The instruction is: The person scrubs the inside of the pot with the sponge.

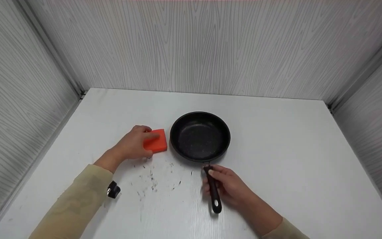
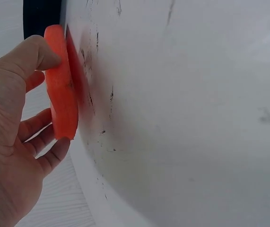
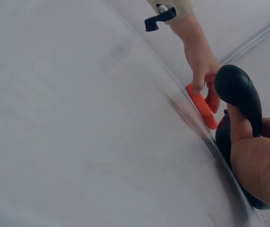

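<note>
In the head view a black frying pan (image 1: 200, 142) sits on the white table, its dark handle (image 1: 214, 194) pointing toward me. My right hand (image 1: 233, 186) holds that handle near the pan end, thumb on top and fingers beneath. Just left of the pan lies a flat orange-red sponge (image 1: 159, 145). My left hand (image 1: 133, 143) reaches over it and pinches it by its edges. The left wrist view shows the sponge (image 2: 62, 90) edge-on, with thumb and little finger on its sides. From the right wrist view, the handle's rounded end (image 3: 232, 84) rises above my thumb.
Dark scuff marks (image 1: 153, 179) cover the white tabletop (image 1: 284, 159) in front of the sponge and pan. Pale wood-grain panels (image 1: 191, 46) stand around the back and both sides. A black wrist mount (image 1: 113, 190) sticks out from my left sleeve.
</note>
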Motion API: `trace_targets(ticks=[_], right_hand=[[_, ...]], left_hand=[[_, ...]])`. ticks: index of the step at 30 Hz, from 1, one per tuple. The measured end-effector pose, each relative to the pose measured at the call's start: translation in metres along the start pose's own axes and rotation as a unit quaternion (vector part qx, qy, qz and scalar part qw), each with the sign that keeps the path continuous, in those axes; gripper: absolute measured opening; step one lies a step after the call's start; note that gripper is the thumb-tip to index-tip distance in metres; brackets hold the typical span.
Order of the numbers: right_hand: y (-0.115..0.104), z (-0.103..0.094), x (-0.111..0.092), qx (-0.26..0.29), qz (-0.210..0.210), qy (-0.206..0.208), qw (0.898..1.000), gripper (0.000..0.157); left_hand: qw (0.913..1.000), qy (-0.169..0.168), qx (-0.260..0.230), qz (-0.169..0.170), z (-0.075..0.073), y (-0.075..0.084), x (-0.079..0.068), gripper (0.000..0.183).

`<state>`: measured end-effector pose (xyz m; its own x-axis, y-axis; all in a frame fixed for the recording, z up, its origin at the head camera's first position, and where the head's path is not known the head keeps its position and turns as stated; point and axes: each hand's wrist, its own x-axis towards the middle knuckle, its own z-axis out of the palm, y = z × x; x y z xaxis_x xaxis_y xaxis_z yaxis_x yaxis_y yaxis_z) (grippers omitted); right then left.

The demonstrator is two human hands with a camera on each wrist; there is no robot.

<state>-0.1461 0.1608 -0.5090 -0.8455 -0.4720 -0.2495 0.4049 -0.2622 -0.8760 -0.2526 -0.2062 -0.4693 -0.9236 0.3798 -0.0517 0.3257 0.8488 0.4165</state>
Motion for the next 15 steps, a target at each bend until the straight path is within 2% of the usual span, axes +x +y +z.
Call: trace_targets(ticks=[8,15], right_hand=[[-0.005,0.000,0.002,-0.011,0.007,0.002,1.000,0.038],[-0.011,-0.003,0.006,-0.010,0.021,0.006,1.000,0.043]], left_hand=[[0.9999,-0.006,0.002,-0.010,0.002,-0.001,0.000,0.070],[0.9997,0.019,0.012,-0.003,-0.002,0.000,0.002,0.073]])
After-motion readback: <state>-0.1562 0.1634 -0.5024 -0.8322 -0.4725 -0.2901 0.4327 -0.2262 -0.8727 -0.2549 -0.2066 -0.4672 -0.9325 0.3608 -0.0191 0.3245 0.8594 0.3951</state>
